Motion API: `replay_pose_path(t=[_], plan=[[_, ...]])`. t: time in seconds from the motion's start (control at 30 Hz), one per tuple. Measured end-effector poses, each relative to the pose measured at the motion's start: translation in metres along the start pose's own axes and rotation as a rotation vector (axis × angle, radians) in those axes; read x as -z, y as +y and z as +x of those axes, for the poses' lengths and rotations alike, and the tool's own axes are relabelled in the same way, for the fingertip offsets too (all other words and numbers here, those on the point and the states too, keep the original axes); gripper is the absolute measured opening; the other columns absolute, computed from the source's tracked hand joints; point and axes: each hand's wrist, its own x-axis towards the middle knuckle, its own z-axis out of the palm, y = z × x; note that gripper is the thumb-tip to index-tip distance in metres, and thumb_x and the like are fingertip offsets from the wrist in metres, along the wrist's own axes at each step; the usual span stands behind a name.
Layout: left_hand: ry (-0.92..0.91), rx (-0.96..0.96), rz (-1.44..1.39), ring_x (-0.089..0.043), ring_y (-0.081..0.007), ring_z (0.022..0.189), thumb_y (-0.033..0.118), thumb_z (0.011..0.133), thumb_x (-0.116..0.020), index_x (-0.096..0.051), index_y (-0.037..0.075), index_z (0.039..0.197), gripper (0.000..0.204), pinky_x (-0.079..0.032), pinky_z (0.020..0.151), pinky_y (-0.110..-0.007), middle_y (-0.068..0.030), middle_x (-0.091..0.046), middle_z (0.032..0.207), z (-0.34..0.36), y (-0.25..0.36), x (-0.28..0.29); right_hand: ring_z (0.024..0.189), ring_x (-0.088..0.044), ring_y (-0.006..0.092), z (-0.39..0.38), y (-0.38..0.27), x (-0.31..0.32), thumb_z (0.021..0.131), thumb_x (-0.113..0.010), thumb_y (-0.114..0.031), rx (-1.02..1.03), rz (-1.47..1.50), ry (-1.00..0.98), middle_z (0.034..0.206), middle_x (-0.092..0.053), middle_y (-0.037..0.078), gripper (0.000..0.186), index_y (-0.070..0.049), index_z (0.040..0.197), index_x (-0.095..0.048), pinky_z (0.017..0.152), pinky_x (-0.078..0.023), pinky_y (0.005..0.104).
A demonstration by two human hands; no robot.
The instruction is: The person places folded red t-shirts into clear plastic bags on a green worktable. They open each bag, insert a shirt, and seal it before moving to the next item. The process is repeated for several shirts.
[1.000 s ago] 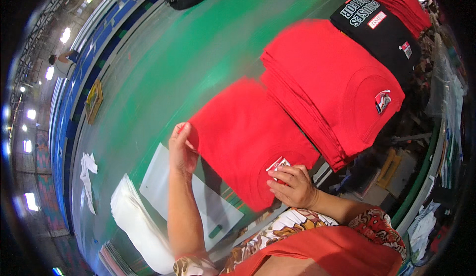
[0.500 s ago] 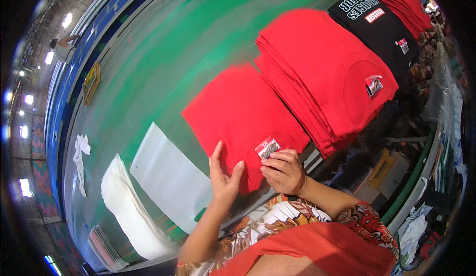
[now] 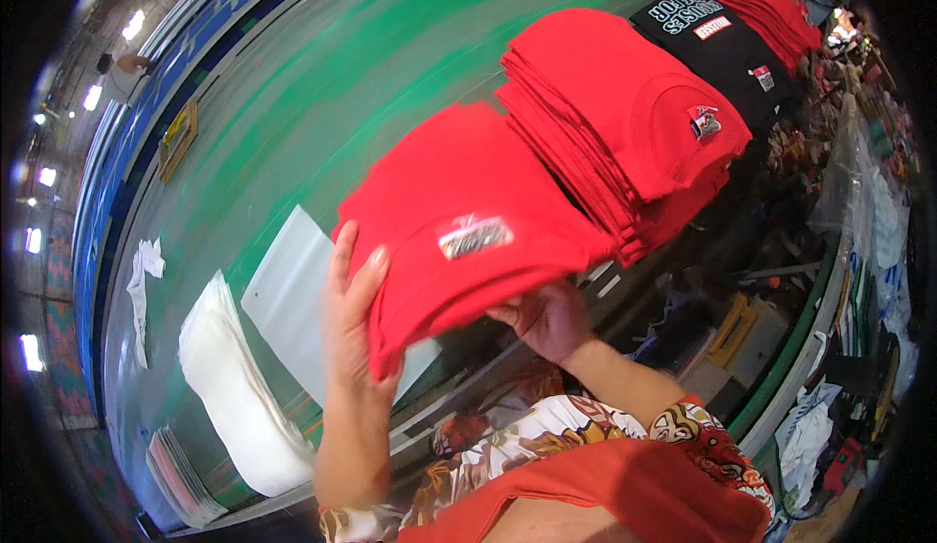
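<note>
A folded red T-shirt (image 3: pixel 449 177) with a label near its collar is between my hands, its near edge lifted off the table. My left hand (image 3: pixel 353 299) grips its left edge, thumb on top and the other fingers partly hidden. Under the near right edge is my right hand (image 3: pixel 551 321), its fingertips hidden beneath the cloth and slightly blurred. Just to the right stands a stack of folded red T-shirts (image 3: pixel 610 104), and the held shirt's right side lies close against it.
Beyond the stack lie folded black shirts (image 3: pixel 722 50) and more red ones (image 3: pixel 761 6). On the green table (image 3: pixel 293 123) at left are a pale sheet (image 3: pixel 283 280), a white cloth pile (image 3: pixel 234 387) and a stack of thin sheets (image 3: pixel 181 484). Clutter fills the space below the right edge.
My hands have moved from resting on the shirt's collar area to its left edge and underside. The near part of the shirt has come up and tilted.
</note>
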Motion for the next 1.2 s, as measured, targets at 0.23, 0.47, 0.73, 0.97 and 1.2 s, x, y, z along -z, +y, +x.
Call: replay_pose_path(t=[0.23, 0.47, 0.73, 0.97, 1.2], plan=[[0.079, -0.033, 0.315, -0.052, -0.0228, 0.128, 0.000, 0.082, -0.075, -0.035, 0.000, 0.151, 0.080, -0.044, 0.107, -0.035, -0.0164, -0.045, 0.147, -0.054, 0.025, 0.127, 0.150, -0.021, 0.0248, 0.021, 0.006, -0.072, 0.091, -0.063, -0.010, -0.258, -0.451, 0.134, 0.162, -0.023, 0.015, 0.077, -0.003, 0.156, -0.023, 0.119, -0.025, 0.0357], [0.121, -0.460, 0.373, -0.050, -0.0240, 0.130, 0.004, 0.081, -0.078, -0.034, 0.001, 0.152, 0.084, -0.041, 0.110, -0.036, -0.0154, -0.037, 0.153, -0.084, 0.036, 0.196, 0.152, -0.016, 0.0281, 0.079, 0.074, -0.123, 0.079, -0.068, 0.004, -0.159, -0.967, -0.256, 0.162, -0.022, 0.016, 0.089, -0.005, 0.156, -0.025, 0.119, -0.024, 0.0375], [0.378, -0.163, 0.524, -0.055, -0.0253, 0.122, 0.010, 0.087, -0.075, -0.044, 0.002, 0.143, 0.064, -0.045, 0.104, -0.036, -0.0203, -0.054, 0.136, -0.069, -0.063, 0.300, 0.100, -0.060, 0.0172, 0.083, 0.103, -0.068, 0.088, -0.071, -0.008, -0.538, -1.357, -0.072, 0.124, -0.059, 0.007, 0.058, -0.010, 0.142, -0.049, 0.078, -0.053, 0.0320], [0.435, -0.104, 0.855, -0.064, -0.0240, 0.089, 0.010, 0.078, -0.080, -0.049, 0.005, 0.107, 0.043, -0.052, 0.080, -0.036, -0.0151, -0.062, 0.096, -0.049, -0.061, 0.279, 0.094, -0.066, 0.0274, 0.058, 0.129, -0.083, 0.085, -0.075, -0.014, 0.238, -1.961, -0.600, 0.107, -0.063, 0.017, 0.027, 0.000, 0.108, -0.068, 0.078, -0.054, 0.0342], [0.311, -0.005, 0.107, -0.061, -0.0140, 0.077, 0.012, 0.091, -0.072, -0.045, 0.007, 0.114, 0.036, -0.052, 0.060, -0.028, -0.0071, -0.056, 0.088, -0.038, -0.049, 0.239, 0.097, -0.064, 0.0328, 0.040, 0.164, -0.109, 0.071, -0.085, -0.029, 0.441, -2.096, -0.702, 0.109, -0.062, 0.015, 0.049, -0.002, 0.107, -0.066, 0.079, -0.054, 0.0406]])
